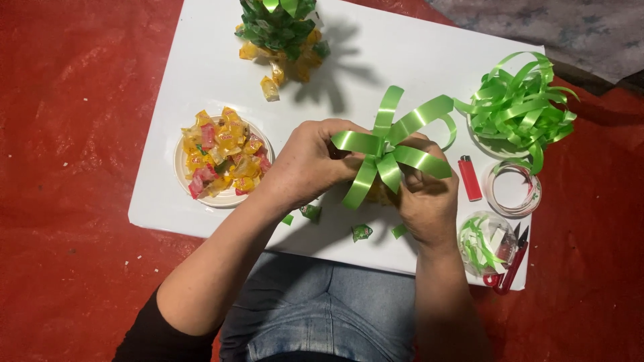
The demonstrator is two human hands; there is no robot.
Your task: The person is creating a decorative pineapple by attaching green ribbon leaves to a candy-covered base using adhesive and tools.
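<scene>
Both hands meet at the middle of the white board (201,60), clamped on a green ribbon bow (389,151). The left hand (310,164) pinches its left side with the fingers closed together; the right hand (426,198) grips it from below, fingers curled shut on the loops.

Left of the hands sits a white plate (228,199) heaped with yellow and red wrapped candies (223,153). At the far edge stands a candy cluster topped with green ribbon (282,33). To the right lie a pile of green ribbon loops (520,107), a red lighter (469,177), a tape roll (513,190), a clear bowl of ribbon scraps (484,243) and red scissors (511,268). 3 small green scraps (361,232) lie near the front edge.

The board rests on a red floor (67,167).
</scene>
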